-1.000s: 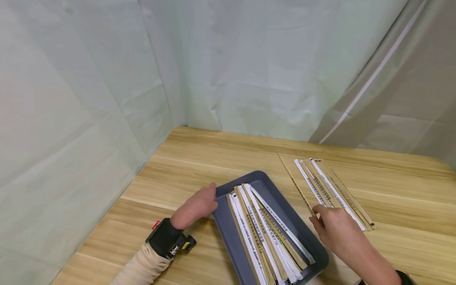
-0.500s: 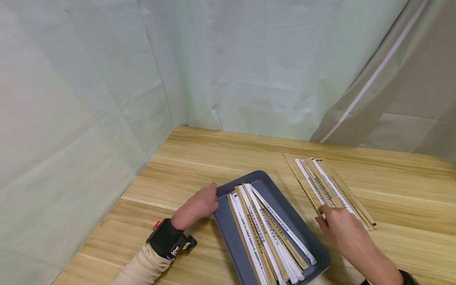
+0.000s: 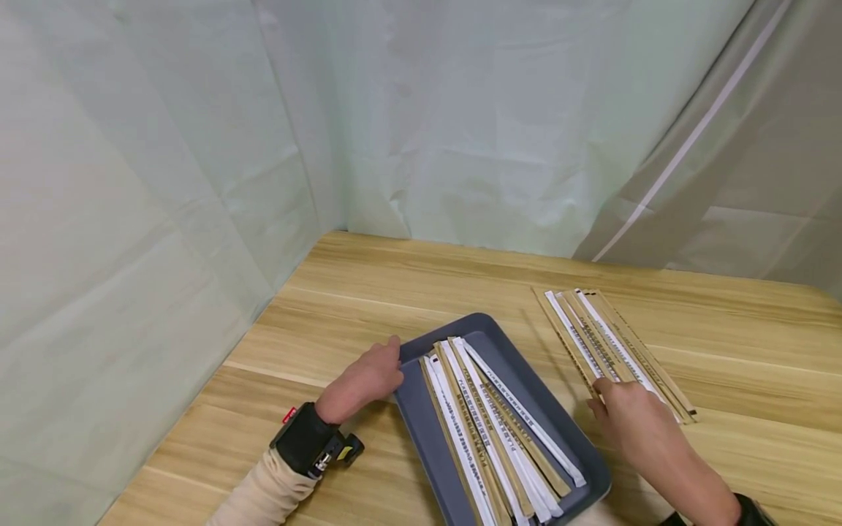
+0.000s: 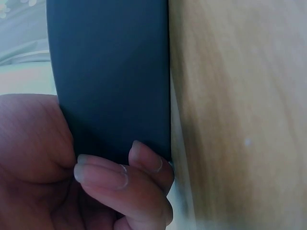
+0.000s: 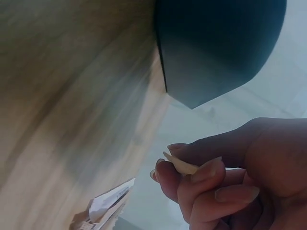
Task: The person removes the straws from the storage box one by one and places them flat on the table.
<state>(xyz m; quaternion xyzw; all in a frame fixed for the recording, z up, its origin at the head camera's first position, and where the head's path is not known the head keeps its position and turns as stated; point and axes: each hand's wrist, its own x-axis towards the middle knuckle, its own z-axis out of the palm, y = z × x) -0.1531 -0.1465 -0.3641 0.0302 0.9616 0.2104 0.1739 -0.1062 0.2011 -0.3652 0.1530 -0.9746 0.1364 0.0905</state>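
From the head camera, we are resting our left hand (image 3: 365, 380) against the near-left rim of the dark grey tray (image 3: 500, 358), fingers curled around its edge, while long paper-wrapped sticks (image 3: 493, 431) are lying lengthwise inside it, brown and white sleeves mixed. We are reaching our right hand (image 3: 634, 424) to the near end of a second row of wrapped sticks (image 3: 608, 343) lying on the wooden table (image 3: 395, 292) just right of the tray, and pale green curtains (image 3: 197, 146) are hanging behind. At the left wrist, we are seeing our fingers (image 4: 108, 175) curling against the tray's outer wall (image 4: 110, 72), gripping it beside the table top. At the right wrist, our fingertips (image 5: 196, 179) are pinching the tip of one pale wrapped stick (image 5: 180, 164), with other stick ends (image 5: 105, 203) showing below and the tray's rounded corner (image 5: 216, 48) sitting above.
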